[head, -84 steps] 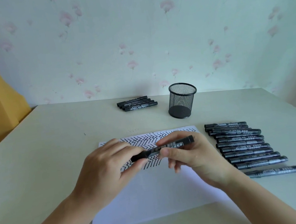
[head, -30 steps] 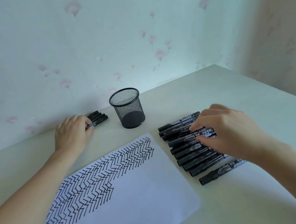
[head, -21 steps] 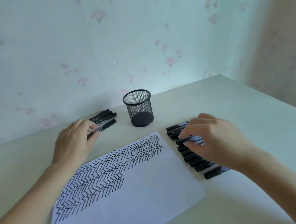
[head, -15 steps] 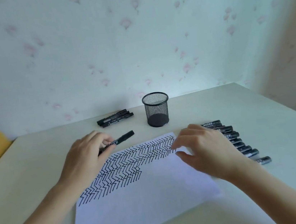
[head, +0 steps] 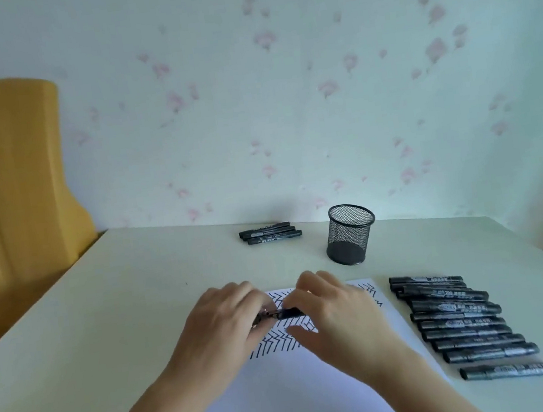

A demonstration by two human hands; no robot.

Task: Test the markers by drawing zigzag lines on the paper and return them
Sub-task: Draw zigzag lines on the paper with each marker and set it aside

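Both hands meet over the white sheet of paper (head: 300,406) near the front edge of the cream tabletop (head: 107,331), sharing one black marker pen (head: 286,314) held roughly level just above the zigzag lines. Left hand (head: 222,329) has fingers curled round the marker's left end, right hand (head: 338,314) fingers curled round its right end; only a short middle stretch of the barrel shows between them, rest hidden by fingers. Can't tell if the cap is on or off. Black zigzag rows (head: 281,341) cover the far part of the paper, mostly under the hands; near part is blank. Row of black markers (head: 457,319) lies side by side toward the tabletop's right edge, just beside the paper, one (head: 511,372) slightly apart at the near end. Three more black markers (head: 270,233) lie together near the far edge, left of the black wire-mesh pen cup (head: 352,238), upright. Yellow padded chair back (head: 9,192) past the left edge.
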